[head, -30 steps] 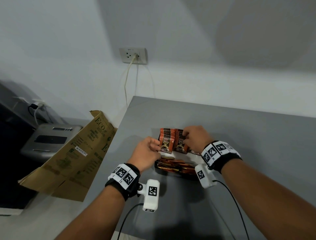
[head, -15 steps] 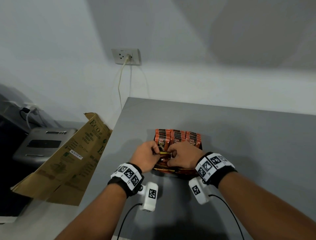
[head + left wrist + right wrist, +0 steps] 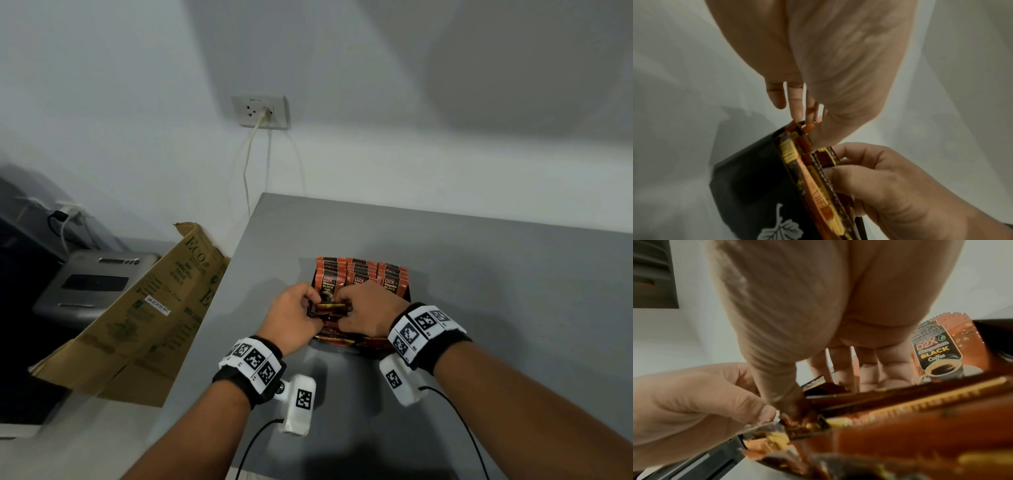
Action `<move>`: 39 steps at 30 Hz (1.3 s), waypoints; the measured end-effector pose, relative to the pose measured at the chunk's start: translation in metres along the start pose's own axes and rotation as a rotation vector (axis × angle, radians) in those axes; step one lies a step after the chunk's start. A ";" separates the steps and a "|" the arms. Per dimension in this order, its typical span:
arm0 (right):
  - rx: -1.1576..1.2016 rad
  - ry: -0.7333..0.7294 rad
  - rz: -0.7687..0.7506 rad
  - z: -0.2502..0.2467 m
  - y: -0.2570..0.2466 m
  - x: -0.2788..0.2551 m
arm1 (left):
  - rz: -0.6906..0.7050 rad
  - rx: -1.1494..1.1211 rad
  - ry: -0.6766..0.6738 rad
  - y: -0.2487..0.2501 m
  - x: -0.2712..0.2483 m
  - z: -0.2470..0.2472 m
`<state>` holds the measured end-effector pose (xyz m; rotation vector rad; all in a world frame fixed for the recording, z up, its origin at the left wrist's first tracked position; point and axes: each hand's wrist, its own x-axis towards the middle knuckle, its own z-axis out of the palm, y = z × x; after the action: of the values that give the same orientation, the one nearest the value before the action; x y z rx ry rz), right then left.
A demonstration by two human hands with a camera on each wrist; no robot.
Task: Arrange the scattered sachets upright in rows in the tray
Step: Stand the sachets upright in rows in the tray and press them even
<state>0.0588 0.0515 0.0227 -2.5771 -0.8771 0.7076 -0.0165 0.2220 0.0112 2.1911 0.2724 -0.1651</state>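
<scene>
Orange-and-black coffee sachets [image 3: 359,279] stand upright in three columns at the back of the black tray [image 3: 407,294]. More sachets [image 3: 337,341] lie flat in a stack in the tray's front half. My left hand [image 3: 306,308] pinches the left end of a small bundle of sachets [image 3: 331,308] lifted off that stack, and my right hand [image 3: 352,310] grips its right end. In the left wrist view the bundle [image 3: 813,177] sits edge-on above the tray wall [image 3: 748,186]. In the right wrist view an upright sachet [image 3: 937,356] shows behind my fingers [image 3: 840,366].
The tray sits on a grey table [image 3: 479,274] near its left edge. A cardboard sheet [image 3: 144,318] leans against that edge, beside a grey printer [image 3: 92,284]. A wall socket [image 3: 260,111] with a cord is on the white wall behind.
Both hands came back from the upright sachets at the rear of the tray to the flat stack in front and took hold of a bundle there.
</scene>
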 end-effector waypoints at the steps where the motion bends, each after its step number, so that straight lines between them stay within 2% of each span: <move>1: -0.018 0.010 0.000 0.000 -0.001 0.000 | -0.001 0.000 -0.002 0.000 0.000 0.001; 11: -0.099 0.074 -0.012 0.006 -0.006 -0.005 | 0.070 0.023 0.038 -0.008 0.003 0.009; 18: 0.073 0.104 -0.044 0.006 0.002 -0.016 | 0.239 0.279 -0.021 -0.003 0.014 0.011; 22: 0.085 0.130 0.026 -0.001 0.013 -0.025 | 0.299 0.471 -0.098 0.002 0.018 0.012; 25: 0.111 0.132 0.072 -0.002 0.019 -0.031 | 0.304 0.526 -0.127 0.004 0.022 0.012; 33: 0.146 0.179 0.078 0.006 0.020 -0.038 | 0.222 0.268 -0.102 -0.009 0.023 0.009; 39: 0.263 0.239 0.098 0.006 0.025 -0.038 | 0.199 0.051 -0.091 -0.021 0.020 0.008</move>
<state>0.0416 0.0087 0.0199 -2.4160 -0.5472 0.4890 -0.0024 0.2306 -0.0142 2.2387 -0.0015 -0.1610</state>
